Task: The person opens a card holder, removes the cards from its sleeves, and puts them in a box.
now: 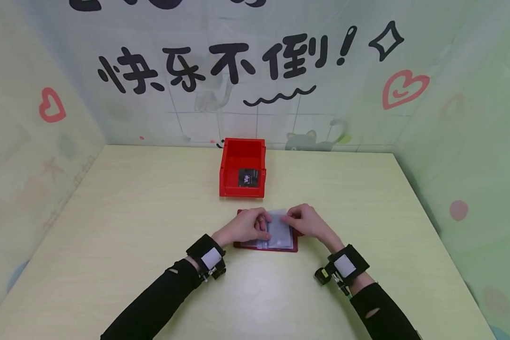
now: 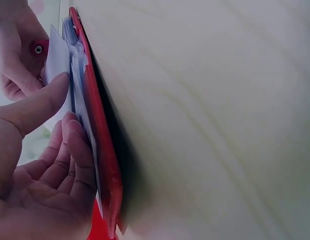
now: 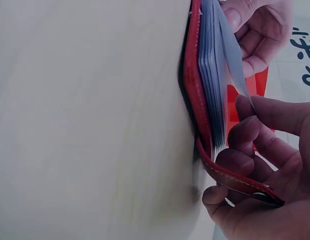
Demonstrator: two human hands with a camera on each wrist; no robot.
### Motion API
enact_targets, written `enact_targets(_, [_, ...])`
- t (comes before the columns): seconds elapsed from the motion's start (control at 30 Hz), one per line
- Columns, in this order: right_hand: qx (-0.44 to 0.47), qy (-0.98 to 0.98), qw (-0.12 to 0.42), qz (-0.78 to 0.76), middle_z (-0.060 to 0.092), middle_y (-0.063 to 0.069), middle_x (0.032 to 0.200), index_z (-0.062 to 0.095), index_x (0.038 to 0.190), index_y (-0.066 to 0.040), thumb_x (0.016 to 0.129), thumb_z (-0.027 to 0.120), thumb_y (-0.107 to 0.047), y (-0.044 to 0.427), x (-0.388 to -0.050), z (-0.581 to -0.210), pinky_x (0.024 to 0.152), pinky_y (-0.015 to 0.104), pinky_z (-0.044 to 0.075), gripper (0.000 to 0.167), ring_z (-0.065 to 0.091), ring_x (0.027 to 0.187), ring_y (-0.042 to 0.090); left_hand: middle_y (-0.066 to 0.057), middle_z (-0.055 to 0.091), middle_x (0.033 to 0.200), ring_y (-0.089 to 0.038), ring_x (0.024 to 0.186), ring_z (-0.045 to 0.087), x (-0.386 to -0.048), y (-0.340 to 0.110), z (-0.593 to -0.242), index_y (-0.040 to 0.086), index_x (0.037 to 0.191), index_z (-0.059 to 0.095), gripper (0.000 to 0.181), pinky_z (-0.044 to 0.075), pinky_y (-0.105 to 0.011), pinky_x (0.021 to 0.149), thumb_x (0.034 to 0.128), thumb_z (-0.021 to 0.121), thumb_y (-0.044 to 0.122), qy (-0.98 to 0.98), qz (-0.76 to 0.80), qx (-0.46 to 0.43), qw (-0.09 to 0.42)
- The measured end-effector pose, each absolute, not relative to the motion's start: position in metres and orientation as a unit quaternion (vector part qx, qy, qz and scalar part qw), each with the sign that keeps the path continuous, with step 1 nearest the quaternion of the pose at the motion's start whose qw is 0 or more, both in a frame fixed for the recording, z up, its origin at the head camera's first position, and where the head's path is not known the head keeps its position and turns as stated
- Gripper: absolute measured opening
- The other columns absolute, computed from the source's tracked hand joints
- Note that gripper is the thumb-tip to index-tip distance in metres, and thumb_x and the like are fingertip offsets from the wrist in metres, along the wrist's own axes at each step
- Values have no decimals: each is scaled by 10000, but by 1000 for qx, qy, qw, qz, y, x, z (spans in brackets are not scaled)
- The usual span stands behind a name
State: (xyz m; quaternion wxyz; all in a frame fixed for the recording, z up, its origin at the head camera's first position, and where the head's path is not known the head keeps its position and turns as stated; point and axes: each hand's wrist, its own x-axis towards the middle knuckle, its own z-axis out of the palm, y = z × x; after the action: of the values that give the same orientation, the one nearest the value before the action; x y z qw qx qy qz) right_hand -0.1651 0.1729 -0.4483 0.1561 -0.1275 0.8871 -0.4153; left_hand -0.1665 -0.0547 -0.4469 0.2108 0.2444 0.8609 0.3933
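A red card holder [image 1: 295, 248] lies open on the table, with clear plastic sleeves [image 1: 279, 233] inside. My left hand [image 1: 251, 224] pinches the sleeves near the middle of the holder; in the left wrist view its thumb and fingers [image 2: 77, 150] are on either side of them. My right hand [image 1: 308, 221] pinches the corner of one raised sleeve [image 3: 235, 60] between thumb and finger, seen in the right wrist view. The holder's red strap [image 3: 235, 181], with a snap at its tip, runs across the fingers of that hand.
Behind the holder stands a red bin [image 1: 243, 191] with a black card [image 1: 248, 178] marked "Vip" inside. The pale table [image 1: 123, 212] meets a printed backdrop [image 1: 195, 104] at the back and on both sides.
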Motion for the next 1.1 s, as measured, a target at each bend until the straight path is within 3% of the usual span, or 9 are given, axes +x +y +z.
enact_targets(0.27, [-132, 856, 183, -465, 500, 40, 636, 636, 759, -39, 1009, 587, -270, 172, -167, -449, 507, 240, 366, 344, 485, 603, 140, -75, 674, 956, -131, 841, 578, -170, -57, -453, 59, 1151, 618, 292, 467, -211, 728, 962, 681, 274, 847, 433, 214, 225])
enact_targets(0.5, [-144, 820, 199, -517, 533, 179, 735, 650, 849, -2, 1052, 516, -283, 174, -168, -452, 491, 227, 339, 372, 473, 644, 185, -31, 679, 941, -146, 865, 606, -169, -53, -452, 111, 1105, 643, 386, 489, -242, 722, 943, 654, 461, 857, 424, 190, 225])
enact_targets(0.7, [-163, 808, 198, -530, 543, 169, 771, 683, 961, -24, 1058, 505, -246, 172, -168, -453, 585, 220, 368, 301, 490, 702, 194, -14, 659, 891, -150, 849, 605, -168, -49, -449, 137, 1062, 659, 515, 469, -255, 695, 917, 577, 625, 871, 404, 168, 224])
enact_targets(0.9, [-159, 815, 197, -521, 626, 103, 833, 726, 1061, -43, 1014, 594, -220, 173, -167, -454, 620, 236, 440, 226, 542, 773, 173, -16, 650, 910, -155, 887, 579, -168, -49, -448, 142, 1073, 696, 384, 464, -261, 725, 976, 560, 488, 866, 409, 172, 229])
enact_targets(1.1, [-172, 840, 167, -488, 666, 57, 855, 743, 1018, -81, 940, 698, -170, 173, -166, -458, 586, 231, 441, 127, 557, 766, 180, -32, 581, 801, -162, 814, 548, -170, -53, -450, 82, 1115, 698, 297, 421, -255, 689, 1010, 530, 304, 865, 408, 187, 224])
